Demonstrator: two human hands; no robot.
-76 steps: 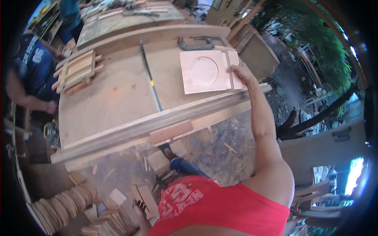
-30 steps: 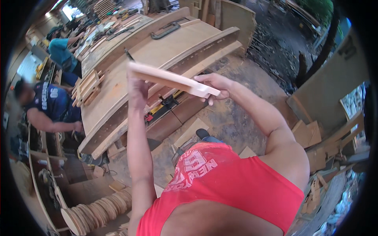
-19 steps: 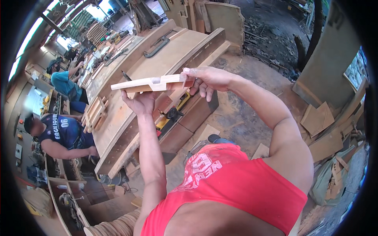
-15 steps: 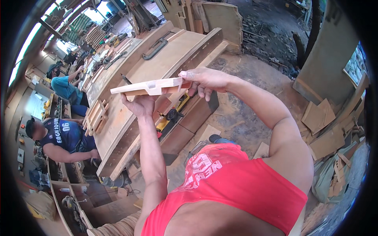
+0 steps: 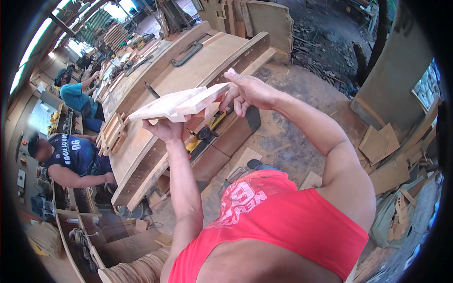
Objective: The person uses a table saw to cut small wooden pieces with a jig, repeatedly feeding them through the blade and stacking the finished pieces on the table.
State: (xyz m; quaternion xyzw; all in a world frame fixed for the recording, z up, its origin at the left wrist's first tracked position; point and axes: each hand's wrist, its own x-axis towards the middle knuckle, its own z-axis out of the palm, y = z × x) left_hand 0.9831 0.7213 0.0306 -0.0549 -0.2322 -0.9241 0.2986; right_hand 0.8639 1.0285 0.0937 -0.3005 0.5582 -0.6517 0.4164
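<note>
I hold a pale wooden board (image 5: 165, 104) with a stepped, notched end up above the workbench. My left hand (image 5: 165, 128) supports it from below, fingers closed on its underside. My right hand (image 5: 240, 92) is at the board's right end, thumb lifted clear of the top and fingers apart, half bent beside the edge; any light touch is hard to make out. Beyond the board, the long wooden bench (image 5: 184, 77) carries a C-clamp (image 5: 188, 57) and, at the left, a stack of small wooden frames (image 5: 111, 134).
Two co-workers (image 5: 75, 160) (image 5: 78, 101) are at the left. A yellow-black tool (image 5: 204, 133) sits under the bench's near edge. Stacked wooden discs (image 5: 132, 266) lie at lower left. Offcut panels (image 5: 377, 144) and a leaning sheet (image 5: 377, 94) stand at the right.
Compared with earlier, both hands have brought the board over the bench and tipped it to show more top face. My right thumb has risen off the board's top since half a second ago.
</note>
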